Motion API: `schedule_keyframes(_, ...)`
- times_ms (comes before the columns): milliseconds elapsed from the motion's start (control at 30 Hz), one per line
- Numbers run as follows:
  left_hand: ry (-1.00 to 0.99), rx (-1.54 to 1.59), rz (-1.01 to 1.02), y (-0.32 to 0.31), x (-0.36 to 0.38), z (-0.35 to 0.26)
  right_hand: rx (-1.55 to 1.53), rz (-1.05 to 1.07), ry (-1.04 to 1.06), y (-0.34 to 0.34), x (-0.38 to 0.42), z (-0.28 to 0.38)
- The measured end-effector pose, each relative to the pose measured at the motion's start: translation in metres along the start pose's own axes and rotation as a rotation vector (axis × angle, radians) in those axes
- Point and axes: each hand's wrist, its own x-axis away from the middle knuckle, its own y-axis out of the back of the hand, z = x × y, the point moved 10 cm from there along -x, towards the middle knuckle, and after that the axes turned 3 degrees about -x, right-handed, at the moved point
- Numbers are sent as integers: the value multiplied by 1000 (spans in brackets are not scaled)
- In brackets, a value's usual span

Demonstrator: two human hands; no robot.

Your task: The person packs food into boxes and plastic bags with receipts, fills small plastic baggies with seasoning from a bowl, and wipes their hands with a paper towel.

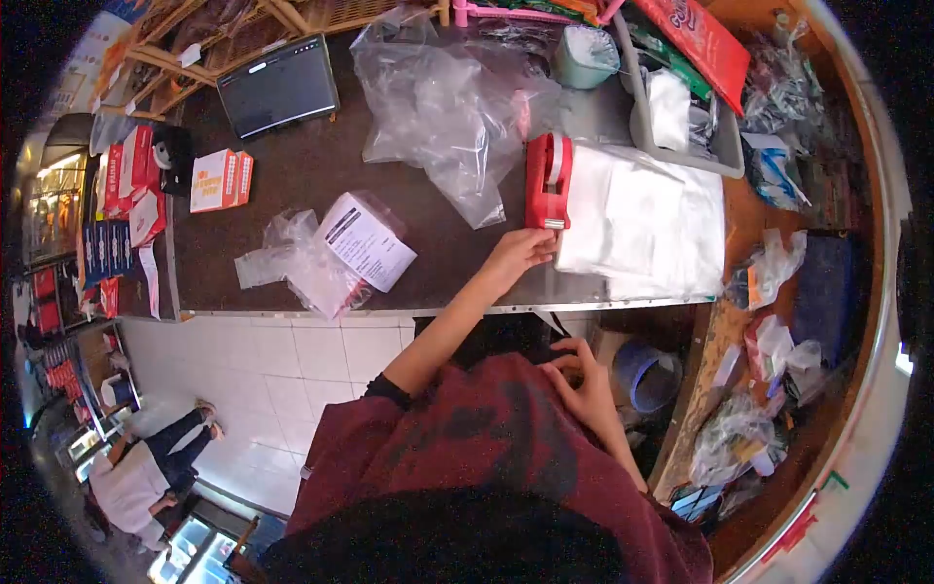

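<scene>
My left hand (522, 259) reaches onto the dark counter. Its fingers are closed at the near end of a red tape dispenser (547, 185), just below the metal cutter. To the right of the dispenser lies a stack of white plastic bags (647, 219), close to those fingertips. My right hand (581, 384) is held before my body, below the counter edge, with fingers bent and thumb apart from the forefinger. A thin black strap runs close to its fingertips. Left of my left forearm, a printed paper slip (368, 241) rests on a clear plastic package (306, 268).
Crumpled clear plastic (438, 107) spreads across the counter's back. A tablet screen (277, 88) and an orange-white box (221, 181) stand left. A grey basket (696, 161) and green container (586, 58) are at back right. Beneath is a blue-rimmed bin (647, 375). A person (146, 477) stands far left.
</scene>
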Motion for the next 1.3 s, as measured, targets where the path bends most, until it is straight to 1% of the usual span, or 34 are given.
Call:
schedule_keyframes(33,-1,1,-8,2,-1,4,50,29,16,0,1,7)
schedule_keyframes(67,-57,-65,-23,5,-3,3,117,90,4,0,-2,14)
schedule_keyframes(100,-114,-130,-37,7,-4,1,117,98,6,0,-5,14)
schedule_keyframes(133,-119,-124,-47,8,-7,3,124,135,22,-3,-8,14)
schedule_keyframes(200,-146,-360,-203,19,-10,0,132,190,42,-5,-12,14)
schedule_keyframes(267,-156,-391,-254,20,-9,-1,187,298,40,-12,-14,17)
schedule_keyframes(300,-165,-429,-290,21,-7,-2,189,319,49,-12,-18,19)
schedule_keyframes(333,-198,-449,-376,31,-7,0,223,363,65,-11,-22,22)
schedule_keyframes(367,-208,-441,-401,38,-7,6,258,409,82,-11,-26,24)
schedule_keyframes(400,-312,-501,-440,42,-2,0,351,449,31,-10,-30,19)
schedule_keyframes(433,-421,-566,-479,41,9,-19,436,449,73,-4,-35,24)
schedule_keyframes(467,-464,-501,-484,41,20,-27,462,465,76,3,-42,29)
schedule_keyframes(500,-472,-496,-506,37,42,-47,489,483,72,9,-47,34)
schedule_keyframes(567,-835,-566,-759,40,127,-118,456,440,50,19,-71,46)
schedule_keyframes(633,-934,-779,-1085,61,189,-146,405,398,221,13,-100,73)
schedule_keyframes(700,-1160,-711,-1211,91,229,-142,438,489,328,-18,-122,115)
schedule_keyframes(767,-1147,-631,-1312,116,262,-132,477,578,491,-59,-151,139)
schedule_keyframes(800,-1153,-620,-1332,124,275,-129,482,628,634,-82,-162,158)
schedule_keyframes(833,-1111,-750,-1539,128,294,-127,484,676,778,-107,-172,175)
schedule_keyframes(867,-1048,-881,-1744,130,309,-124,592,694,892,-135,-187,179)
schedule_keyframes(900,-1046,-865,-1765,139,314,-120,700,711,1007,-164,-202,176)
schedule_keyframes(967,-935,-924,-1889,157,318,-109,804,733,1085,-216,-227,159)
schedule_keyframes(1000,-927,-913,-1907,167,318,-101,807,749,1094,-233,-235,153)
schedule_keyframes(1067,-938,-804,-1750,192,308,-94,862,884,828,-265,-257,123)
schedule_keyframes(1100,-934,-803,-1759,193,312,-97,860,892,832,-273,-258,119)
schedule_keyframes(1167,-799,-803,-1689,201,307,-98,856,753,864,-277,-268,116)
schedule_keyframes(1200,-789,-809,-1687,202,309,-98,927,760,824,-271,-262,127)
schedule_keyframes(1233,-822,-694,-1643,209,312,-96,920,761,814,-273,-259,127)
schedule_keyframes(1267,-860,-584,-1591,215,313,-96,1007,735,782,-275,-263,125)
schedule_keyframes(1300,-863,-598,-1576,217,316,-99,1094,702,749,-275,-268,123)
